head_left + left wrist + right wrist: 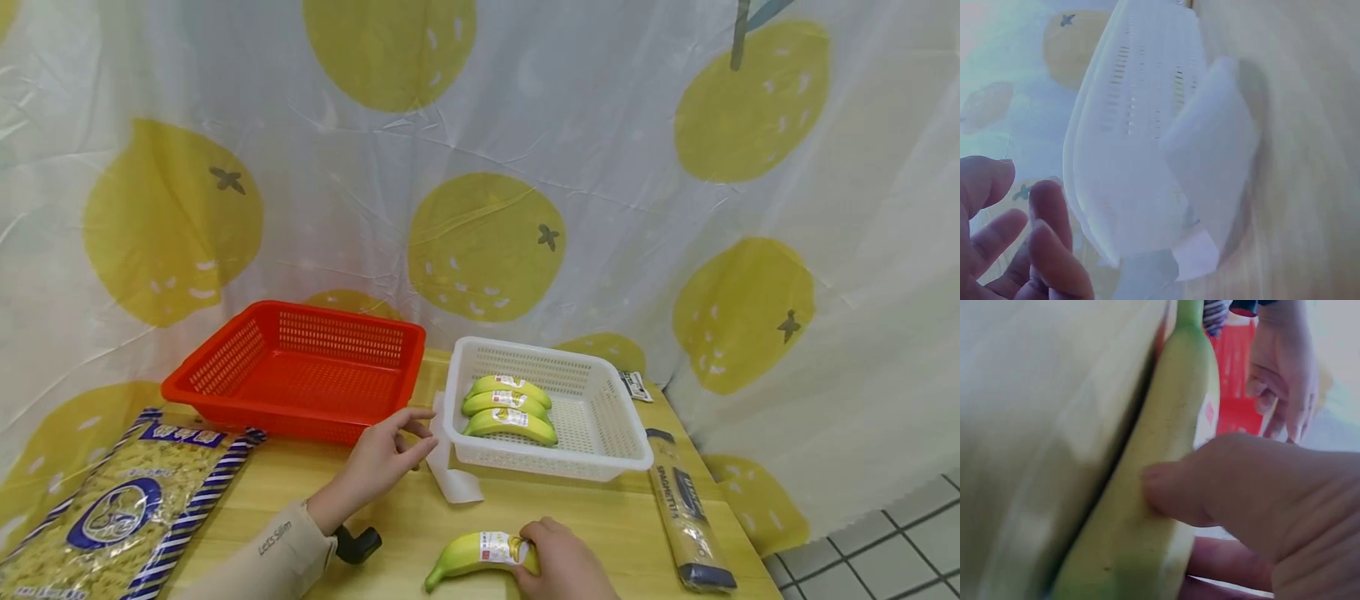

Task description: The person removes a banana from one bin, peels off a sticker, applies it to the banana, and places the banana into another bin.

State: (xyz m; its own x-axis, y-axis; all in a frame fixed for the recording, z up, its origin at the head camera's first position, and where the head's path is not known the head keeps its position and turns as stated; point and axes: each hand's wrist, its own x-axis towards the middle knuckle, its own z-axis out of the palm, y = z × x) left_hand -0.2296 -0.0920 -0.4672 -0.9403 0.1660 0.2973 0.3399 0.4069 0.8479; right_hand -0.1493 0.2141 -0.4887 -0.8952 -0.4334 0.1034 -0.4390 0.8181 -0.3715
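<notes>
My right hand (pixel 564 560) grips a yellow-green banana (pixel 471 557) by its right end, low over the table front. In the right wrist view the thumb presses on the banana's (pixel 1147 450) side, with fingers behind it. The banana bears a white label and its stem points left. My left hand (pixel 384 454) is raised between the two baskets, its fingers loosely bent and nothing between them. Beside it lies a curled white paper strip (pixel 459 485) along the white basket (pixel 540 467). Inside that basket, three labelled bananas (pixel 510 410) lie side by side at the left.
A red basket (pixel 300 421) stands at the back left. At the front left lies a large pasta bag (pixel 112 508); a spaghetti pack (pixel 688 512) lies along the right table edge. A small printed packet (pixel 636 386) sits behind the white basket. A lemon-patterned curtain (pixel 337 192) hangs behind.
</notes>
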